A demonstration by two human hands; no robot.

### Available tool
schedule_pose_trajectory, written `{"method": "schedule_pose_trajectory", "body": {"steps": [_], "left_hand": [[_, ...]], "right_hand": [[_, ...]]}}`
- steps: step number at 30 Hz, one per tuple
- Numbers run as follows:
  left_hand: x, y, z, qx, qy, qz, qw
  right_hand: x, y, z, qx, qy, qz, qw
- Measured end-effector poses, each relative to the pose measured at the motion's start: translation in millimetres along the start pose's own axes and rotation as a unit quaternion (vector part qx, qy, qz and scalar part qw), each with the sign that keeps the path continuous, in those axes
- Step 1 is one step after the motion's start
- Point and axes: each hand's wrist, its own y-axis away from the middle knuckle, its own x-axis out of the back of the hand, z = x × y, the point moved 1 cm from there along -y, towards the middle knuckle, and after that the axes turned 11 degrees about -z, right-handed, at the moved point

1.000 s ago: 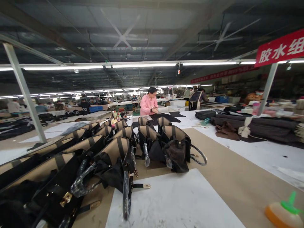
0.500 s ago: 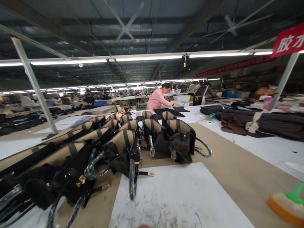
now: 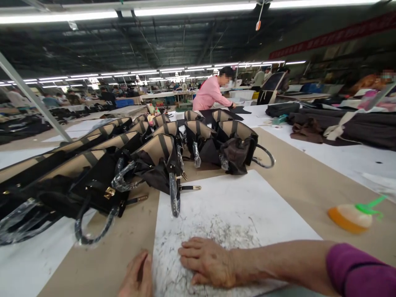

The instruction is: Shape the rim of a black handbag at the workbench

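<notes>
Where the hands lie: lower middle of the frame, on and beside a white sheet [image 3: 235, 214] streaked with grey smudges.
Right hand [image 3: 207, 263]: open, palm down, fingers together and extended across the sheet, gripping nothing; the forearm runs to the lower right into a magenta sleeve [image 3: 355, 270].
Left hand [image 3: 137, 275]: appears open, turned on its edge at the sheet's left border, partly cut off by the bottom of the frame; nothing visible in it.
Surface under the sheet: a tan board [image 3: 93, 264] lies beneath and around it.
Black handbags [image 3: 159, 150]: around ten, exact count hard to tell, standing or lying in rows beyond the sheet, centre and left of the frame, nearest one just above the sheet's top edge, well apart from both hands.
Bag state: bodies look fully built, with striped tan linings, gold clasps [image 3: 109, 192] and strap tips; handles [image 3: 174, 194] sleeved in clear plastic, dark material bunched at the open tops. Nothing on them shows as missing — though the far sides are hidden.
Right of the sheet: an orange-and-white plastic container with a green spout [image 3: 349, 218] on the board.
Far table: a person in a pink top [image 3: 210, 93] leans over flat dark panels [image 3: 221, 115], upper centre.
Far right: long rolls of dark fabric [image 3: 346, 128] on a white-topped table [image 3: 309, 161].
</notes>
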Motion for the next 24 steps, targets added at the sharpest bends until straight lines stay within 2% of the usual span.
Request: {"method": "schedule_pose_trajectory", "body": {"steps": [8, 13, 17, 21, 24], "left_hand": [[-6.5, -1, 12, -0.085, -0.054, -0.023, 0.995], [-8.6, 0, 18, -0.114, -0.125, -0.022, 0.985], [-8.3, 2, 24, -0.110, -0.141, -0.018, 0.984], [-7.7, 4, 28, -0.073, -0.164, -0.014, 0.984], [-8.4, 3, 29, -0.075, -0.185, -0.002, 0.980]], "right_hand": [[-2, 3, 4, 0.015, -0.070, -0.011, 0.997], [-2, 4, 10, 0.014, -0.176, 0.040, 0.983], [1, 5, 16, -0.018, -0.316, 0.060, 0.947], [6, 9, 21, -0.072, -0.450, 0.064, 0.888], [20, 19, 23, -0.090, -0.483, 0.099, 0.865]]}}
